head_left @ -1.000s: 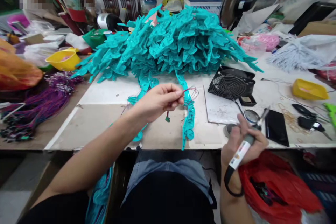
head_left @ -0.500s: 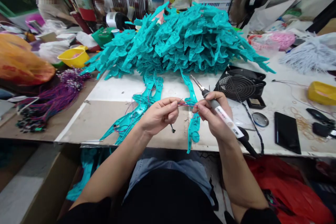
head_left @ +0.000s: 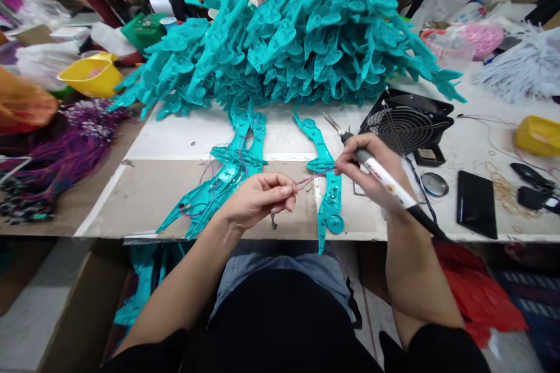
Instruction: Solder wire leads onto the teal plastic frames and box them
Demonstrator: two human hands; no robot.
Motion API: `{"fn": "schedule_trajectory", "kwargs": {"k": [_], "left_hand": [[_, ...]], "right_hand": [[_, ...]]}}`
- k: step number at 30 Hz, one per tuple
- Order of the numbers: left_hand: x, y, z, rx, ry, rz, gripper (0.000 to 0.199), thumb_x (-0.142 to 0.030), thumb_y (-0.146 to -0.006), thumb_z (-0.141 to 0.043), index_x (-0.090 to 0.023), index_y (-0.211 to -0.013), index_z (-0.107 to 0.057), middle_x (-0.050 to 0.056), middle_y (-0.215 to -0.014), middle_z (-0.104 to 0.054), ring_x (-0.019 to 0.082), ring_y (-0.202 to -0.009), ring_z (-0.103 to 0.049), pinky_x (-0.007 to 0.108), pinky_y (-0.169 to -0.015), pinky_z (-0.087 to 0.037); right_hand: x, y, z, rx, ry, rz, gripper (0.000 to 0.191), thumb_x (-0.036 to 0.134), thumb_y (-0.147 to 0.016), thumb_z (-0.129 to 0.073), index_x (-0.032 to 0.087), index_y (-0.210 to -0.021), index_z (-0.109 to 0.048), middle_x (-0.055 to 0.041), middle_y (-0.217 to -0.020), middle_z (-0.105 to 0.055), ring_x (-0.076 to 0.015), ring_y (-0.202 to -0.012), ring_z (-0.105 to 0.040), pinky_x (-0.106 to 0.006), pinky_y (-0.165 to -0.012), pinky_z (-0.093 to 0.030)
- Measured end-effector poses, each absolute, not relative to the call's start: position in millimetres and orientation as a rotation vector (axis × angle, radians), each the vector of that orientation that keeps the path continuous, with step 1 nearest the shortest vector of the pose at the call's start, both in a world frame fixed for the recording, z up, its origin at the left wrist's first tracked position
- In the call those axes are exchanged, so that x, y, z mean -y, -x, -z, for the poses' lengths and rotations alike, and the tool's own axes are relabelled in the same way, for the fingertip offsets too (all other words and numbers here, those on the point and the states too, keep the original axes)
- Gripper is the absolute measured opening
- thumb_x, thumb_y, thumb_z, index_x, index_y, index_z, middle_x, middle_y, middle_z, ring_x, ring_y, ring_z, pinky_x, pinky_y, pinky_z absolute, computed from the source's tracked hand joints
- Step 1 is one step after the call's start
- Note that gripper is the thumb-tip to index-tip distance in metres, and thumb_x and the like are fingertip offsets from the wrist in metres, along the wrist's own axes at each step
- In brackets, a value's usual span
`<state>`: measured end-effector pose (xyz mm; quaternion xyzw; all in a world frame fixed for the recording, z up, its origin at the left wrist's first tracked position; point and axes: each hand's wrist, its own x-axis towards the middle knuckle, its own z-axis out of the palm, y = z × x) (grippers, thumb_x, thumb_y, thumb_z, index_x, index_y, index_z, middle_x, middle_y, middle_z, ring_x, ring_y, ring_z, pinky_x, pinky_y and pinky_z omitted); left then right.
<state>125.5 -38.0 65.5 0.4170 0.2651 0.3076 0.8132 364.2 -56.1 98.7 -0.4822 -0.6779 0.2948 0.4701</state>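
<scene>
Thin red and purple wires (head_left: 314,177) stretch between my two hands above the table. My left hand (head_left: 269,198) pinches one end, and a small dark connector (head_left: 273,222) dangles below it. My right hand (head_left: 366,166) grips a white-and-grey soldering iron (head_left: 385,183), its tip up and to the left, while thumb and fingertip pinch the other wire end. Under the wires lies a single teal plastic part (head_left: 329,186). Left of it, several teal parts with wires on them (head_left: 227,172) lie overlapping, partly behind my left hand.
A large heap of teal parts (head_left: 297,41) fills the back of the table. To the right are a black fan (head_left: 402,122), a round tin (head_left: 434,184) and a black phone-like slab (head_left: 477,204). Bundled purple wires (head_left: 65,157) and a yellow scoop (head_left: 91,76) sit left.
My hands have moved further apart, the right going up and rightward, with a longer stretch of wire showing between them. The camera view has tilted downward.
</scene>
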Motion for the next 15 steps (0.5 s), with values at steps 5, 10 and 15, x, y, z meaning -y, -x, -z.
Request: {"fn": "schedule_trajectory", "kwargs": {"k": [5, 10, 15], "left_hand": [[37, -152, -44, -0.767, -1.026, -0.609, 0.032, -0.039, -0.071, -0.082, -0.012, -0.077, -0.067, 0.003, -0.066, -0.067, 0.005, -0.049, -0.048, 0.017, -0.045, -0.033], [21, -195, -13, -0.957, -0.899, -0.680, 0.029, -0.033, -0.066, -0.082, -0.013, -0.070, -0.061, -0.003, -0.056, -0.057, 0.004, -0.043, -0.045, 0.016, -0.040, -0.027], [16, -212, -2, -0.960, -0.793, -0.723, 0.034, -0.035, -0.059, -0.084, -0.013, -0.069, -0.060, -0.006, -0.051, -0.052, 0.003, -0.041, -0.041, 0.016, -0.040, -0.020]], "right_hand": [[-5, -367, -99, 2.080, 1.256, -0.374, 0.013, 0.020, -0.086, -0.061, 0.023, -0.098, -0.059, -0.0004, -0.087, -0.064, -0.0179, -0.085, -0.060, -0.037, -0.088, -0.046], [-41, -368, -48, 2.077, 1.321, -0.186, 0.013, 0.016, -0.085, -0.058, 0.024, -0.095, -0.060, -0.0034, -0.094, -0.065, -0.0239, -0.105, -0.059, -0.047, -0.108, -0.036], [26, -380, -12, 1.510, 1.390, -0.520, 0.018, 0.036, -0.089, -0.062, 0.025, -0.102, -0.054, -0.0017, -0.093, -0.069, -0.0191, -0.088, -0.069, -0.033, -0.081, -0.052]]}}
